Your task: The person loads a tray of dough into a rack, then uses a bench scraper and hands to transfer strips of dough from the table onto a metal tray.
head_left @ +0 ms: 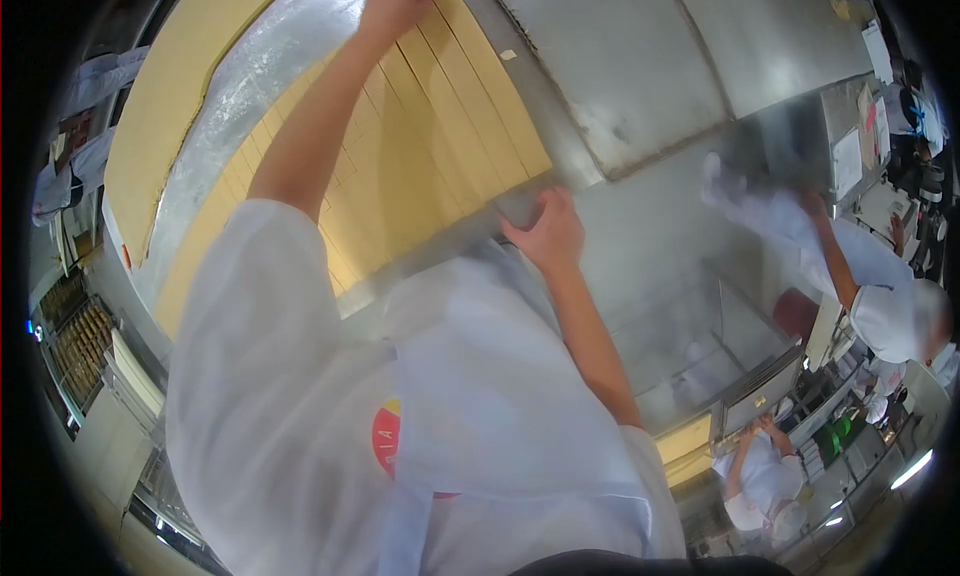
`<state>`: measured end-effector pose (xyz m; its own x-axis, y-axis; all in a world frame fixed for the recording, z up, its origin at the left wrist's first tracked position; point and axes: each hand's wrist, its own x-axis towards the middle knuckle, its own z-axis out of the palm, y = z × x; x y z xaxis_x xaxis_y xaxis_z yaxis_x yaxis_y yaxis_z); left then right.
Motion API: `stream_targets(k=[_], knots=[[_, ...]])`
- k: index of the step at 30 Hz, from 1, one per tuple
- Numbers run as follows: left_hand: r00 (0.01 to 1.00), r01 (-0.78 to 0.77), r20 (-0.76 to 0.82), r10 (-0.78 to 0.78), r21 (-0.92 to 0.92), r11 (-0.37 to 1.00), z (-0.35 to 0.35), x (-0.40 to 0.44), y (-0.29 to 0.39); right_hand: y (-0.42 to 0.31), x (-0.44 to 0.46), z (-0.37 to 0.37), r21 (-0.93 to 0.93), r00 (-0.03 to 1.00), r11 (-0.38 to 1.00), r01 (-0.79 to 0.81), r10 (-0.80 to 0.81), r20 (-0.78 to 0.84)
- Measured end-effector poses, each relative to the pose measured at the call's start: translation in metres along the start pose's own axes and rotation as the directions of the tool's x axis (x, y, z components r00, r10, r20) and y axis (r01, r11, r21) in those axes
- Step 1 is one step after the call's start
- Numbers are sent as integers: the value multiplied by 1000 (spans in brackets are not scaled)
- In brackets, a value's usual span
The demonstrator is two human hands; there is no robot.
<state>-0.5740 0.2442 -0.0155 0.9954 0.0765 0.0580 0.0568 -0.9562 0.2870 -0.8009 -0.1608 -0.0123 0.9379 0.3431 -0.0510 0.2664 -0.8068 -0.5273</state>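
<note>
A flat sheet of yellow dough [415, 161], cut into long parallel strips, lies on a metal worktable in front of me. My left hand [395, 8] reaches over to the far end of the strips, its thumb spread to the side. The upper frame edge cuts off part of its fingers. At the near end, my right hand [552, 234] is just off the corner of the outermost strip, thumb and fingers apart, with nothing visible between them. Whether either hand touches the dough I cannot tell.
Another dough sheet [150, 106] lies at the left, beyond a floured band of metal [225, 106]. Metal panels [610, 51] continue to the right. A co-worker in white [880, 311] leans in at the right; another person [760, 476] works lower right. Loaded racks [82, 341] stand at left.
</note>
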Motion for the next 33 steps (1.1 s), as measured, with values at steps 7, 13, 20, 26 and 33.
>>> stream_targets(k=[7,13,20,26,33], knots=[[975,151,147,-166,111,982,-22,-3,-13,-14,13,-11,-21,999,999,28,-28,-20],[927,318,175,-331,100,943,-60,-1,44,-20,27,-21,-57,998,997,47,-49,-29],[822,520,182,-540,145,842,-17,27,54,-23,45,-60,-37,996,996,84,-84,-13],[778,576,195,-597,158,802,-2,34,72,16,60,-112,-32,986,989,146,-143,80],[737,623,161,-656,214,753,-25,65,172,106,81,-186,0,967,970,245,-244,75]])
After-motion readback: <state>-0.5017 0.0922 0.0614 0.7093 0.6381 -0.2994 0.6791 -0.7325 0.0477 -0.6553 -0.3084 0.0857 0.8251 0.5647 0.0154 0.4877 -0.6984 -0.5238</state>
